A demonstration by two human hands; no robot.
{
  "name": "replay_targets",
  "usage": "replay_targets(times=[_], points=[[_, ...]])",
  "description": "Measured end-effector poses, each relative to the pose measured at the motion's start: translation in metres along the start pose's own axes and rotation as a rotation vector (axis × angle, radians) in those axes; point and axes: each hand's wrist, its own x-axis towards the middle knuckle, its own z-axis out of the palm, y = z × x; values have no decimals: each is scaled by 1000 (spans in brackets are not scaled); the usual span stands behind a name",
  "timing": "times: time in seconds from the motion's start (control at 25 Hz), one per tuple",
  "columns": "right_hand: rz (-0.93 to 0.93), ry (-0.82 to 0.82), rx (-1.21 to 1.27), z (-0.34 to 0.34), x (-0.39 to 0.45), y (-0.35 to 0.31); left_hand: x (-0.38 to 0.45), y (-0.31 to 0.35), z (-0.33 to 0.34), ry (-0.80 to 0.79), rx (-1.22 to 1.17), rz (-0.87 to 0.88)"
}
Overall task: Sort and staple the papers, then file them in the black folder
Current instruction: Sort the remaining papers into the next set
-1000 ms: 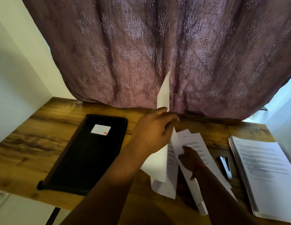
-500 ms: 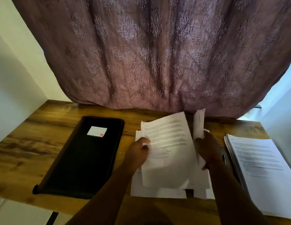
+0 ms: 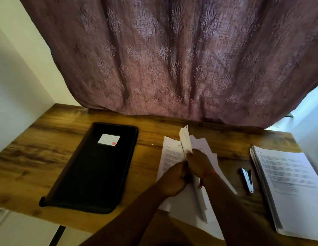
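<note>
A closed black folder (image 3: pixel 94 167) with a white label lies on the left of the wooden desk (image 3: pixel 39 157). At the centre lie several loose printed sheets (image 3: pixel 169 153). My right hand (image 3: pixel 197 162) grips a small bundle of sheets (image 3: pixel 185 142) that stands on edge above them. My left hand (image 3: pixel 172 180) holds the same bundle lower down, pressed against the right hand. A black and silver stapler (image 3: pixel 247 180) lies to the right of the sheets. A thick stack of printed papers (image 3: pixel 288 185) sits at the far right.
A purple patterned curtain (image 3: pixel 172 59) hangs behind the desk, its hem touching the back edge. White walls stand at the left and at the far right. A black desk leg (image 3: pixel 57 235) shows below the front edge.
The sheet that my left hand held out flat has come together with the right hand's sheets into one upright bundle. Both hands have closed in at the centre.
</note>
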Motion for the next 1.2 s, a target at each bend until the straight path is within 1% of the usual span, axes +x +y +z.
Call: replay_targets(times=[0.08,0.16,0.2,0.24,0.28,0.32,0.36,0.4,0.44,0.48,0.52,0.6,0.68,0.72,0.84,0.88,1.0,1.04,1.08,1.12,1.16,1.2], points=[[8,-32,80,0,2,4,1,4,3,-66,-94,-15],[24,-42,45,-2,5,9,0,-5,2,-103,-184,-15],[24,-39,26,-3,6,11,-1,-9,1,-95,-262,-14],[17,-23,12,-4,6,14,0,-17,1,-14,-324,-18],[10,6,6,-4,5,15,4,-28,1,108,-363,-31],[10,46,1,-4,5,15,9,-39,-1,242,-304,-80],[14,80,1,-4,4,15,16,-52,-5,359,-175,-130],[17,101,3,-4,4,15,22,-65,-9,415,10,-185],[20,108,13,-4,4,15,24,-76,-12,404,168,-233],[22,112,26,-3,5,15,25,-82,-13,356,243,-269],[28,116,31,-3,6,14,24,-85,-12,292,235,-258],[33,127,13,2,8,12,14,-76,-6,120,111,-217],[49,111,-51,9,11,7,7,-70,1,-33,-10,-260],[66,87,-90,15,12,7,6,-66,2,-78,-76,-302],[148,-48,-130,39,12,5,9,-59,-3,-31,-354,-407],[164,-80,-141,48,13,6,11,-59,-5,-4,-391,-411],[132,-189,-192,57,13,-1,18,-64,-10,50,-556,-427],[108,-216,-138,54,10,-5,19,-66,-11,48,-536,-430],[117,-222,-32,49,5,-4,21,-68,-13,41,-478,-440],[116,-155,33,46,3,5,23,-73,-14,28,-384,-431],[131,-13,13,40,0,17,24,-76,-14,3,-340,-411],[152,154,-66,34,-3,33,24,-80,-12,-13,-324,-382]])
